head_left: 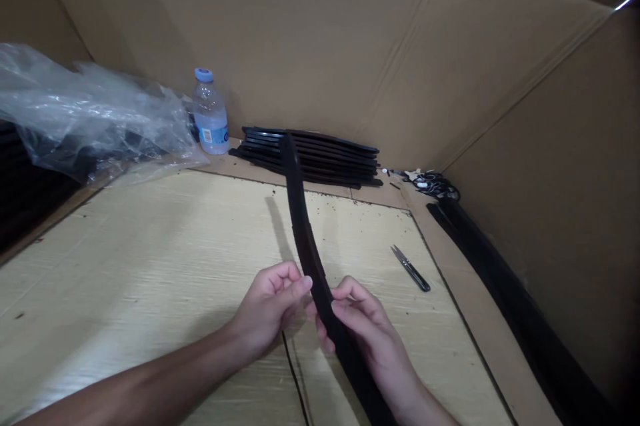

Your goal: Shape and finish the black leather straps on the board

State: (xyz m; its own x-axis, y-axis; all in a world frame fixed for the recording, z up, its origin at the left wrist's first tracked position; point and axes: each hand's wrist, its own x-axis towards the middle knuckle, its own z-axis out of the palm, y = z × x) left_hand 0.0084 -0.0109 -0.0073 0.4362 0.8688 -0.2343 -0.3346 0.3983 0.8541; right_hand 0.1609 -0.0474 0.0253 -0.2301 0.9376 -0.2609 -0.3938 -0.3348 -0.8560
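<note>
A long, dark strip (pixel 301 219), which looks like rubber or plastic, rises slantwise across the middle and bends toward its far end. My right hand (pixel 367 326) grips its lower part, thumb on the near face and fingers curled behind. At the strip's left edge, my left hand (pixel 277 299) is closed in a pinch, with the thumb tip against or very near the strip. A thin black cord (pixel 294 373) runs down from under my left hand and appears to be held in it; the fingertips hide its upper end. Small thread snips (pixel 411 269) lie on the table to the right.
A stack of similar dark strips (pixel 330 158) lies against the cardboard wall (pixel 310 33). Left of it stand a water bottle (pixel 211 113) and clear plastic sheeting (pixel 110 113). Tangled black cords (pixel 435 185) and long dark strips (pixel 500 279) line the right side of the pale tabletop (pixel 150 266).
</note>
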